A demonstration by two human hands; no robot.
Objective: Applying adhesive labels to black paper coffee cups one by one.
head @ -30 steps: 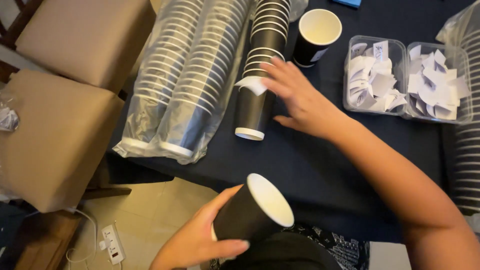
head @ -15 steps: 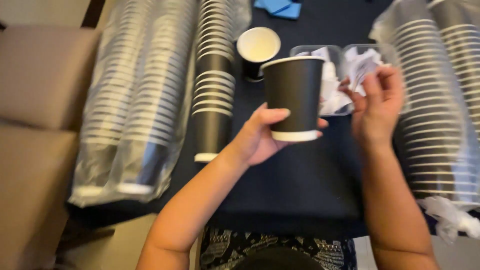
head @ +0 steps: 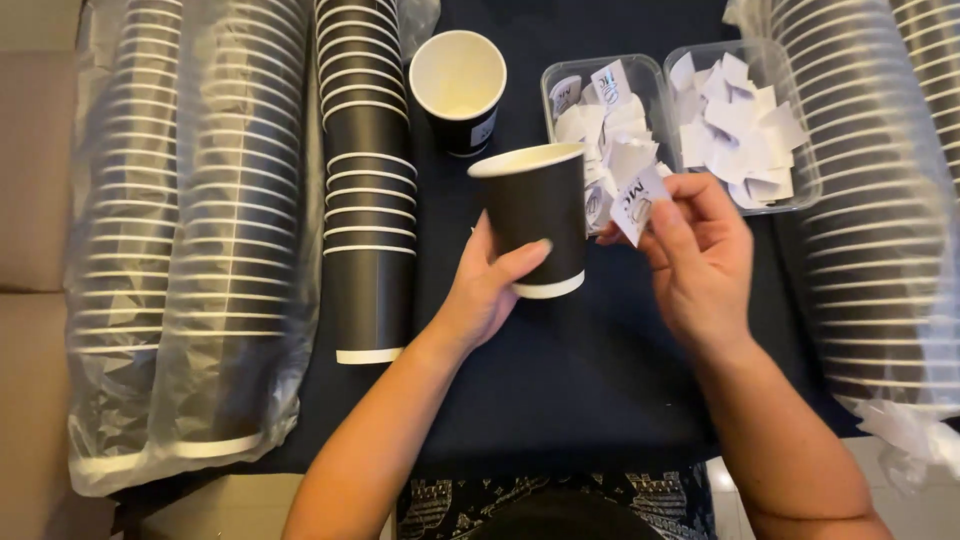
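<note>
My left hand (head: 490,290) grips a black paper cup (head: 535,212) with a white rim and white inside, held upright above the dark table (head: 600,370). Just right of the cup, my right hand (head: 700,255) pinches a small white paper sticker (head: 636,205) between thumb and fingers. Behind the hands stand two clear plastic trays (head: 795,195) filled with several more white stickers. A second black cup (head: 460,85) stands upright on the table beyond the held cup.
A bare stack of black cups (head: 365,170) lies on the table at left of centre. Bagged cup stacks (head: 185,250) lie along the left side, and more bagged stacks (head: 880,210) along the right. Beige cushions (head: 30,200) border the far left.
The cup in my left hand has dropped a little and come closer. My right hand now holds one sticker out beside the cup, away from the trays.
</note>
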